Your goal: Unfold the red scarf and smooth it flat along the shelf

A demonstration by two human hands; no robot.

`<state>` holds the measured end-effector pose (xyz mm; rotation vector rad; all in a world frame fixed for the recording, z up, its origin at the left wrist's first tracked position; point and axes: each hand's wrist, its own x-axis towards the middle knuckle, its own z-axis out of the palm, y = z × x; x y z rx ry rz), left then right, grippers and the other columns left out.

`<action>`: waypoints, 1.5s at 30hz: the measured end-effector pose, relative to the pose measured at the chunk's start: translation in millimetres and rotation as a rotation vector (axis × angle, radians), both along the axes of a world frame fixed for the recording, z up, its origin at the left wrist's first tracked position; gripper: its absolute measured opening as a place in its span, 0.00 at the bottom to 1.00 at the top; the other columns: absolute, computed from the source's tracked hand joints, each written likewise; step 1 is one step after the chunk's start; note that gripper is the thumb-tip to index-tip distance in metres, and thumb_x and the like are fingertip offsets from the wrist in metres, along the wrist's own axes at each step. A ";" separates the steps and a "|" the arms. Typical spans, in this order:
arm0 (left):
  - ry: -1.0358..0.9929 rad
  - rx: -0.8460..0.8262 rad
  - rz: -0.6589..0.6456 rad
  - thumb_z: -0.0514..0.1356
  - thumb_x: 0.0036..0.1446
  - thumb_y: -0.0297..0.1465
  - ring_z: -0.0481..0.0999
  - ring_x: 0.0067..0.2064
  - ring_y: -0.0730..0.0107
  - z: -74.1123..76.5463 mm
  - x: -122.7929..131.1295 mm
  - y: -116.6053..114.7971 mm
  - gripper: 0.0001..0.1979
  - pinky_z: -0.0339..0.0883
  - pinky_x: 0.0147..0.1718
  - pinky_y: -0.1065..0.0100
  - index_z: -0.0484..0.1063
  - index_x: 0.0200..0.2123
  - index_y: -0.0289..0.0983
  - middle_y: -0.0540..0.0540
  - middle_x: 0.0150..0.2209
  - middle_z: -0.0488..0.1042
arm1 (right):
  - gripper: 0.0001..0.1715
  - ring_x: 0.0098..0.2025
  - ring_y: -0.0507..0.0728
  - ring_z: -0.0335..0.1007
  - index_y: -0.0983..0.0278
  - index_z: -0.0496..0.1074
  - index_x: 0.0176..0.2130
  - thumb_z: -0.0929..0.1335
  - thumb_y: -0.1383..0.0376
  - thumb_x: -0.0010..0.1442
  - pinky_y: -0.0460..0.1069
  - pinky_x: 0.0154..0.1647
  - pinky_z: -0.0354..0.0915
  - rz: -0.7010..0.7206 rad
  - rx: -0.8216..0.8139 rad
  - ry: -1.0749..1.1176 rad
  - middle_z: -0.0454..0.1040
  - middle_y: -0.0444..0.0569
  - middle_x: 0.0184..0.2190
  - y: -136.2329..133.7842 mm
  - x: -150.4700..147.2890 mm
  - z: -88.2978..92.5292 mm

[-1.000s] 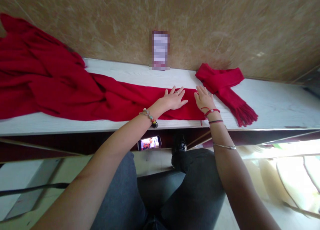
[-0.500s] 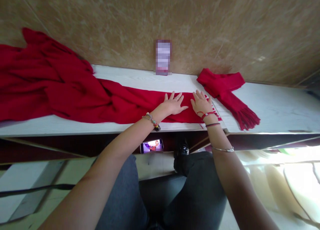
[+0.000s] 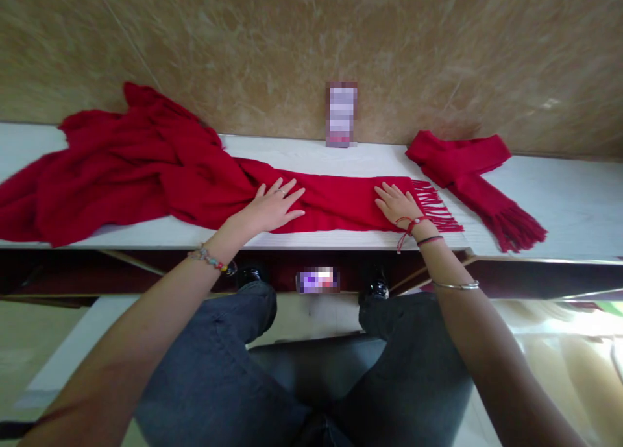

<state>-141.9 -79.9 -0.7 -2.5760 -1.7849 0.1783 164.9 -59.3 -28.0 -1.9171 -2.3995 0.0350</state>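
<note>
A long red scarf (image 3: 345, 200) lies along the white bench-like surface, flat in its right part and heaped in loose folds at the left. My left hand (image 3: 275, 207) rests palm down on it, fingers spread, where the flat strip meets the folds. Near the fringed right end, my right hand (image 3: 399, 205) presses on the cloth with its fingers stretched out. White surface shows through the fringe, which spreads past my right wrist. A second red scarf (image 3: 467, 168), folded across itself with its fringe toward me, lies to the right.
Behind the white surface (image 3: 584, 200) rises a brown marbled wall (image 3: 243, 45). A blurred upright card or phone (image 3: 341, 113) leans there. Below the front edge, a device with a lit screen (image 3: 317, 280) sits in a dark shelf, between my shoes.
My left hand has slid left along the scarf, while my right hand stays near the fringed end. More of the fringe shows now. The view has shifted to the left.
</note>
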 end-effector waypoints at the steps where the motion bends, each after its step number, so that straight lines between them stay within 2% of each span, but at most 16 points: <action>1: -0.006 0.019 0.026 0.43 0.64 0.44 0.39 0.68 0.48 -5.3 -10.3 -1.1 0.30 0.42 0.61 0.42 0.46 0.66 0.41 0.43 0.69 0.40 | 0.29 0.67 0.64 0.44 0.62 0.56 0.64 0.53 0.59 0.66 0.67 0.62 0.48 -0.010 -0.008 -0.010 0.49 0.53 0.67 1.6 2.4 0.6; 4: -0.064 0.047 0.105 0.41 0.65 0.44 0.40 0.68 0.49 -14.3 -35.4 -2.8 0.30 0.44 0.61 0.45 0.43 0.67 0.41 0.42 0.69 0.38 | 0.30 0.67 0.63 0.44 0.63 0.55 0.64 0.53 0.59 0.66 0.66 0.63 0.48 -0.034 -0.016 -0.027 0.49 0.52 0.67 6.4 8.6 1.4; 7: -0.069 0.093 0.180 0.40 0.64 0.44 0.41 0.68 0.48 -13.6 -53.9 -4.0 0.30 0.40 0.61 0.42 0.44 0.67 0.41 0.42 0.69 0.40 | 0.29 0.67 0.62 0.44 0.62 0.56 0.64 0.53 0.58 0.66 0.66 0.63 0.48 -0.039 -0.010 -0.026 0.49 0.51 0.67 11.0 15.8 0.7; 10: -0.025 0.139 0.367 0.38 0.63 0.47 0.38 0.68 0.42 -10.5 -69.2 -3.6 0.32 0.34 0.60 0.37 0.50 0.66 0.40 0.41 0.69 0.41 | 0.29 0.67 0.62 0.45 0.63 0.56 0.63 0.53 0.58 0.66 0.66 0.63 0.48 -0.058 -0.004 -0.019 0.50 0.51 0.66 14.9 26.2 -0.2; 14: -0.058 0.001 0.622 0.35 0.61 0.51 0.37 0.67 0.39 -9.0 -91.3 2.8 0.35 0.34 0.59 0.35 0.46 0.67 0.41 0.41 0.69 0.39 | 0.28 0.66 0.63 0.49 0.65 0.60 0.61 0.55 0.60 0.65 0.67 0.62 0.49 -0.052 0.046 0.024 0.54 0.55 0.64 16.8 35.1 -1.1; 17: -0.063 -0.092 0.664 0.34 0.59 0.53 0.37 0.67 0.41 -5.6 -114.1 6.3 0.37 0.33 0.59 0.35 0.42 0.67 0.43 0.45 0.69 0.38 | 0.28 0.66 0.64 0.48 0.67 0.62 0.60 0.56 0.61 0.64 0.67 0.61 0.51 0.022 0.114 0.076 0.56 0.57 0.64 14.5 29.0 -2.5; 20: -0.024 -0.091 0.672 0.32 0.58 0.54 0.34 0.67 0.39 1.5 -138.2 3.7 0.39 0.30 0.58 0.33 0.45 0.67 0.40 0.47 0.69 0.38 | 0.28 0.65 0.63 0.50 0.64 0.61 0.61 0.57 0.60 0.64 0.67 0.61 0.50 0.096 0.098 0.086 0.57 0.55 0.63 11.3 17.6 -5.4; 23: -0.002 0.043 0.787 0.31 0.60 0.49 0.31 0.67 0.38 8.3 -144.9 -2.8 0.34 0.31 0.55 0.29 0.49 0.65 0.44 0.53 0.69 0.39 | 0.26 0.64 0.63 0.52 0.62 0.62 0.60 0.57 0.60 0.64 0.68 0.61 0.50 0.103 0.085 0.077 0.59 0.53 0.62 10.4 12.9 -8.0; 25: -0.048 0.209 0.759 0.28 0.61 0.45 0.31 0.67 0.40 10.8 -132.1 -6.6 0.33 0.30 0.56 0.29 0.50 0.65 0.45 0.54 0.69 0.41 | 0.26 0.64 0.63 0.53 0.62 0.64 0.59 0.58 0.61 0.64 0.67 0.61 0.50 0.111 0.094 0.099 0.60 0.53 0.62 10.5 13.7 -7.7; 27: -0.085 0.306 0.578 0.28 0.62 0.44 0.34 0.67 0.44 11.1 -109.0 -7.9 0.34 0.31 0.60 0.37 0.50 0.65 0.36 0.44 0.69 0.39 | 0.25 0.64 0.62 0.53 0.64 0.65 0.58 0.58 0.62 0.64 0.65 0.61 0.52 0.123 0.116 0.147 0.63 0.53 0.60 9.7 13.7 -5.4; 28: -0.099 0.318 0.470 0.30 0.63 0.44 0.37 0.68 0.46 10.1 -96.4 -6.9 0.34 0.34 0.61 0.40 0.49 0.65 0.33 0.39 0.69 0.39 | 0.25 0.64 0.61 0.54 0.65 0.66 0.57 0.58 0.62 0.64 0.63 0.62 0.54 0.137 0.133 0.178 0.64 0.53 0.60 8.8 12.2 -3.6; 30: -0.121 0.220 0.389 0.33 0.63 0.47 0.40 0.68 0.46 6.4 -75.1 -1.8 0.35 0.43 0.61 0.44 0.46 0.66 0.34 0.37 0.69 0.38 | 0.25 0.63 0.59 0.55 0.66 0.67 0.57 0.57 0.63 0.64 0.59 0.62 0.55 0.190 0.162 0.239 0.66 0.52 0.58 5.7 5.5 -0.3; 34: -0.073 -0.067 0.419 0.36 0.61 0.50 0.43 0.67 0.46 -2.7 -64.2 13.0 0.37 0.51 0.59 0.47 0.40 0.67 0.34 0.36 0.68 0.41 | 0.26 0.62 0.59 0.57 0.67 0.65 0.58 0.60 0.61 0.63 0.57 0.62 0.55 0.300 0.077 0.255 0.65 0.55 0.58 -1.5 -15.9 0.2; 37: 0.021 -0.087 0.518 0.38 0.61 0.51 0.49 0.66 0.43 -2.2 -71.1 15.8 0.39 0.55 0.56 0.46 0.44 0.67 0.31 0.31 0.66 0.46 | 0.28 0.62 0.61 0.57 0.70 0.65 0.57 0.64 0.61 0.60 0.60 0.63 0.53 0.333 0.020 0.219 0.63 0.58 0.60 -3.3 -24.9 -3.8; 40: 0.070 0.015 0.542 0.40 0.62 0.47 0.56 0.63 0.43 3.6 -70.2 9.8 0.35 0.58 0.54 0.46 0.49 0.65 0.31 0.29 0.64 0.54 | 0.25 0.62 0.61 0.58 0.66 0.68 0.55 0.64 0.62 0.59 0.61 0.62 0.54 0.372 0.042 0.255 0.64 0.56 0.59 -2.8 -23.3 -6.8; 45: -0.004 0.320 0.243 0.42 0.63 0.33 0.52 0.65 0.47 7.7 -52.0 7.3 0.27 0.58 0.54 0.48 0.54 0.64 0.32 0.33 0.65 0.51 | 0.18 0.58 0.59 0.64 0.64 0.75 0.46 0.66 0.64 0.57 0.59 0.59 0.59 0.403 0.085 0.414 0.72 0.52 0.53 -2.9 -14.9 -8.2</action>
